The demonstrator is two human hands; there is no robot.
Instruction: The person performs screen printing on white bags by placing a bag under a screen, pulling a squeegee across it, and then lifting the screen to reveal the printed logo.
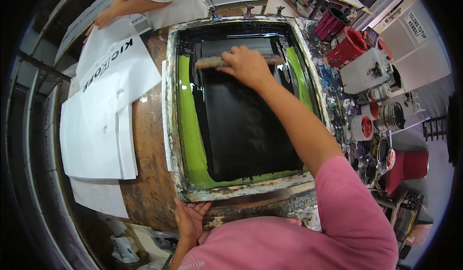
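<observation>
Fingers of the right hand (246, 66) were closed around the squeegee (210, 63), which lay crosswise near the far end of the screen frame (231, 192). The left hand (191, 219) was below the frame's near-left corner, palm upward, thumb apart and fingers loosely extended, their tips at the lower rail; whether they bore any weight could not be told.

Black ink (241, 120) covered most of the mesh inside the frame, with a green band (192, 135) showing along its left side and another at the right. The right forearm (299, 120) crossed above the screen, hiding part of its right side and near-right corner. Three clamps (249, 11) stood along the far rail.

To the left, a stack of white sheets (96, 140) lay on the brown tabletop (150, 144), and a co-worker's hand (104, 18) was at the upper edge of a printed sheet (115, 60) overlapping that stack. On the right stood a red bucket (346, 47), a white container (365, 70) and, farther off, a red chair (415, 165).
</observation>
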